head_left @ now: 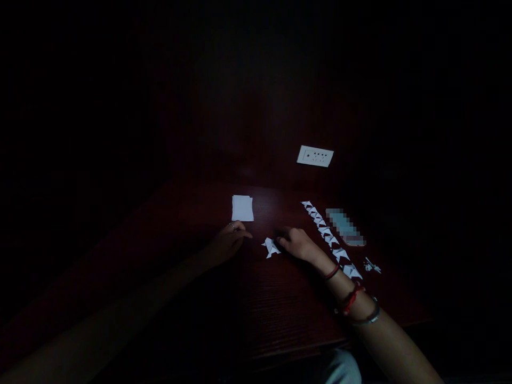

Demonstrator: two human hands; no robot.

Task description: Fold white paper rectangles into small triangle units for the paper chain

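Observation:
The scene is very dark. A small folded white paper piece (271, 247) lies on the dark red table (256, 314). My right hand (296, 244) rests on the table with its fingertips touching that piece. My left hand (228, 241) lies a little to the left, fingers curled loosely, just below a small stack of white paper squares (242, 208). A ring shows on the left hand; red and metal bracelets circle my right wrist.
A long row of folded white paper pieces (330, 239) runs diagonally right of my right hand. A phone-like object (345, 227) lies beyond it, with a tiny white scrap (372, 265) nearby. A white wall socket (315, 156) is behind the table.

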